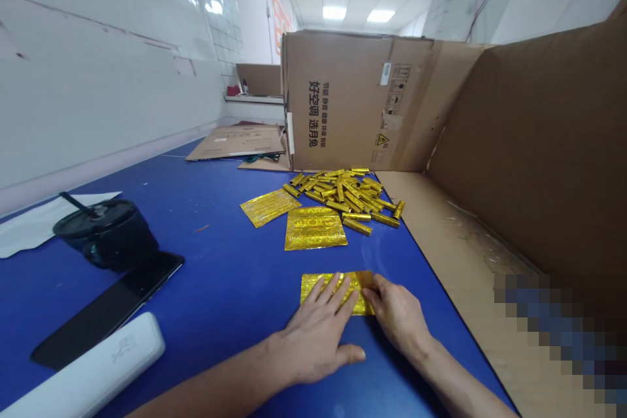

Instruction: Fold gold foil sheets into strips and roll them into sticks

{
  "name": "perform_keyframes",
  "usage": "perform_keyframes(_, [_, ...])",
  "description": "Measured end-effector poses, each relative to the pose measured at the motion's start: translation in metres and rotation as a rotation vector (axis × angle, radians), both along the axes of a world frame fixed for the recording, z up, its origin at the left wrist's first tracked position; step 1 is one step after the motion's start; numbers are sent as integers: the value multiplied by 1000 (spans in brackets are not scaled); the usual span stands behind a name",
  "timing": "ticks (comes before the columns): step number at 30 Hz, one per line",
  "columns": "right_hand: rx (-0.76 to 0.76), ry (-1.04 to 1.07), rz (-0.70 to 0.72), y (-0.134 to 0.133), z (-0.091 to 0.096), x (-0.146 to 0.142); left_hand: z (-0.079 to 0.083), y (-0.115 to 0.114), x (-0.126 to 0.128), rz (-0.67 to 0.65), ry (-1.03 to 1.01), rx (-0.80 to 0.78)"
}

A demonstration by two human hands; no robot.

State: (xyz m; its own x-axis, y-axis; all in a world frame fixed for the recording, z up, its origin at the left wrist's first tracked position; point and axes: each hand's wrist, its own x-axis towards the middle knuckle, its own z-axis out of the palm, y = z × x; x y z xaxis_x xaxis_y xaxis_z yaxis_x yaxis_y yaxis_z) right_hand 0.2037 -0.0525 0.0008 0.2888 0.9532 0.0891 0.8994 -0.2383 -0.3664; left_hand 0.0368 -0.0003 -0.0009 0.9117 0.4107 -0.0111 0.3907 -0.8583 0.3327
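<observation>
The left hand (313, 333) lies spread open on a gold foil sheet (337, 292); the right hand (399, 313) curls against the sheet's right end, any pinch unclear. The sheet lies on a blue table (235, 274), below a heap of rolled foil tubes (343, 196).

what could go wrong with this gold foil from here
The rolled gold foil tubes lie close to the table's edge, so one might roll off onto the cardboard. The thin gold foil sheet under the left hand and right hand could crease or tear if pressed unevenly.
</observation>
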Motion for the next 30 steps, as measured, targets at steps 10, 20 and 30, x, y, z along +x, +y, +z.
perform_keyframes(10, [62,-95,470,-10,2,-20,2,-6,3,-16,37,25])
perform_keyframes(20, [-109,-133,413,-7,-4,-14,-3,-2,-1,52,45,31])
perform_keyframes(30, [-129,-194,384,-8,-4,-16,-5,5,-38,140,137,115])
